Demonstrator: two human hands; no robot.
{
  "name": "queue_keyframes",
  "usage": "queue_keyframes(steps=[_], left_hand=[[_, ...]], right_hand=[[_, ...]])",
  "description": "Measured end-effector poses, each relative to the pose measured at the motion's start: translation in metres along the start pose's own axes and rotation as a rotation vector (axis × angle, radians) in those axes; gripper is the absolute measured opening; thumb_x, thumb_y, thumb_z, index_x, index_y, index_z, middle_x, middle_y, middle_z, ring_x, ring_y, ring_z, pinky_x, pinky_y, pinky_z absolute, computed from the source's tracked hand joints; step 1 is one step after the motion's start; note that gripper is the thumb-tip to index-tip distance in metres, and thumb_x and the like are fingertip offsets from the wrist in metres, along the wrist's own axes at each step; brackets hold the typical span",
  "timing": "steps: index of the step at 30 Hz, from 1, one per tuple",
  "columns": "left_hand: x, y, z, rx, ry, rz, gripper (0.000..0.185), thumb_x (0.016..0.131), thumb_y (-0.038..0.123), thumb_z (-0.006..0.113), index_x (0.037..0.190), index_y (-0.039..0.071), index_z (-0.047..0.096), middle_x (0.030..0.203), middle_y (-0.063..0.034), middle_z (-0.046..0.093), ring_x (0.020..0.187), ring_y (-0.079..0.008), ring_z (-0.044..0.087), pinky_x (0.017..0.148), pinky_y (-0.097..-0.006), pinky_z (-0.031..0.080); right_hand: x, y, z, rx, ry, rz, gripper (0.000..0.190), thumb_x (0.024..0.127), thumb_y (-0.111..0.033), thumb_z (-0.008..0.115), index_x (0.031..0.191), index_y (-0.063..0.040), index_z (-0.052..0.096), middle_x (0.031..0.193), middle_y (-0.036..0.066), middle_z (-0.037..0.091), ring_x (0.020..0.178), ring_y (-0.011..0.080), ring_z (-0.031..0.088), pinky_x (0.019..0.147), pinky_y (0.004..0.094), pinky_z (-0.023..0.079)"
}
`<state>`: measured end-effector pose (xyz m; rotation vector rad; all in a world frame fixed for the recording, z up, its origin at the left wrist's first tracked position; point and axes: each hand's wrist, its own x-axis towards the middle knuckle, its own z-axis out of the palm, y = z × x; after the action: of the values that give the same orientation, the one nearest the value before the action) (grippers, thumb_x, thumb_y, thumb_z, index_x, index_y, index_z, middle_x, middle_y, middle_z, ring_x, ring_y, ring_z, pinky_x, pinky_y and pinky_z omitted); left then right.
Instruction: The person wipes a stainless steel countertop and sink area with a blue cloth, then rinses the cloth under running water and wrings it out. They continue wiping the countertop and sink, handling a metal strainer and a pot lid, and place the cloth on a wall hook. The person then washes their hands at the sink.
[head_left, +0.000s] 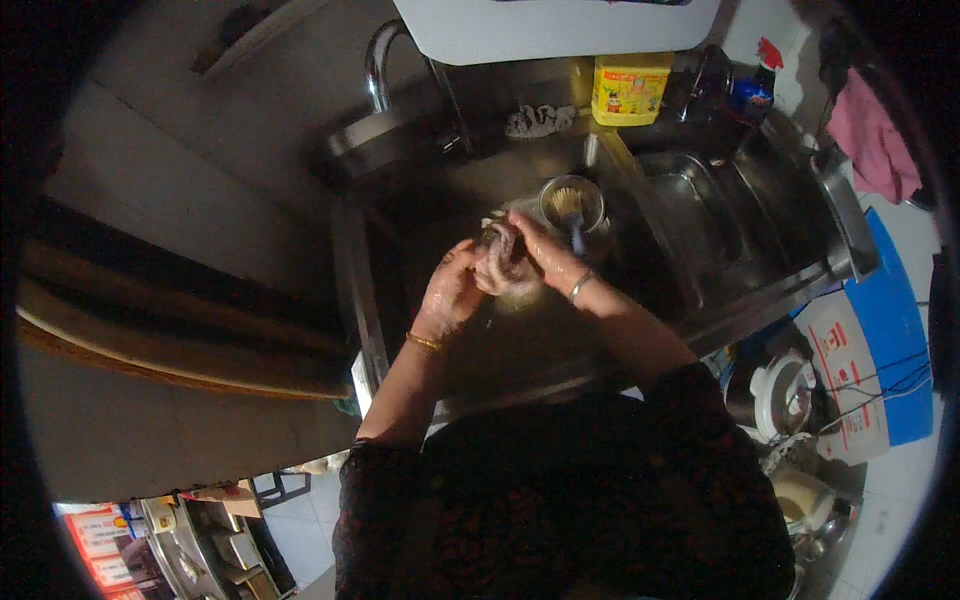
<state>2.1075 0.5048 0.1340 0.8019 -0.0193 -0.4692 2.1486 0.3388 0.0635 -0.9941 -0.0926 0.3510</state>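
Over the basin of a stainless steel sink (360, 277), both of my wet hands are closed around a crumpled, wet, greyish bundle (501, 259). It looks like a cloth, though its exact kind is hard to tell. My left hand (454, 285) grips its left side, with a gold-coloured bracelet at the wrist. From the upper right, my right hand (544, 247) holds the bundle, a silver-coloured bangle below it. Just beyond the right hand, a round metal bowl (602, 202) holds a brush (566, 201) with pale bristles, its bluish handle leaning over the near rim.
Along the sink's back are a tap (377, 71), a metal scourer (538, 120), a yellow plastic tub (631, 94) and a blue spray bottle (752, 94). A pink cloth (874, 139) hangs right. A large round board (172, 375) stands left. Low right is a white-lidded pot (784, 394).
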Motion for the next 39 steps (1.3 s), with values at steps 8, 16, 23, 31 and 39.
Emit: queue_keyframes(steps=[8,16,23,31,39], left_hand=[[0.007,-0.006,-0.014,0.06,-0.038,0.195,0.009,0.08,0.0,0.054,0.076,0.007,0.056,0.08,-0.0038,0.061,0.073,-0.0144,0.058,0.068,-0.0284,0.047],[0.009,-0.011,-0.022,0.205,0.005,0.53,0.015,0.08,-0.004,0.052,0.068,0.005,0.054,0.082,-0.0043,0.06,0.075,-0.0156,0.057,0.072,-0.0304,0.046],[0.004,-0.013,-0.028,0.058,0.194,0.387,0.023,0.076,-0.005,0.055,0.06,0.009,0.045,0.067,-0.0001,0.052,0.065,-0.0098,0.048,0.068,-0.024,0.042],[0.012,-0.016,-0.056,0.018,0.204,0.424,0.018,0.077,-0.001,0.055,0.064,0.009,0.048,0.071,-0.0018,0.054,0.066,-0.0131,0.051,0.065,-0.0274,0.045],[0.024,-0.092,-0.097,-0.004,0.16,-0.179,0.05,0.089,0.045,0.043,0.123,0.009,0.041,0.126,-0.0112,0.046,0.118,-0.026,0.041,0.099,-0.0492,0.031]], right_hand=[[-0.027,0.03,0.003,0.433,-0.122,0.519,0.051,0.09,-0.055,0.036,0.118,-0.015,0.049,0.114,0.005,0.052,0.102,0.0178,0.051,0.091,0.043,0.041],[0.015,0.021,-0.034,0.505,0.273,0.006,0.016,0.083,-0.011,0.059,0.099,-0.01,0.057,0.096,0.003,0.059,0.093,0.017,0.056,0.082,0.0328,0.045],[0.009,-0.027,-0.036,0.491,0.267,-0.086,0.012,0.081,-0.012,0.062,0.092,-0.01,0.06,0.094,0.003,0.061,0.091,0.0175,0.057,0.084,0.0332,0.045],[0.013,-0.024,-0.065,0.298,0.233,0.012,0.014,0.08,-0.012,0.063,0.094,-0.009,0.06,0.093,0.003,0.061,0.089,0.0163,0.057,0.081,0.0313,0.046],[-0.013,-0.036,0.047,-0.019,0.133,-0.151,0.028,0.076,-0.008,0.064,0.103,-0.006,0.057,0.091,0.001,0.06,0.082,0.0118,0.057,0.072,0.0264,0.045]])
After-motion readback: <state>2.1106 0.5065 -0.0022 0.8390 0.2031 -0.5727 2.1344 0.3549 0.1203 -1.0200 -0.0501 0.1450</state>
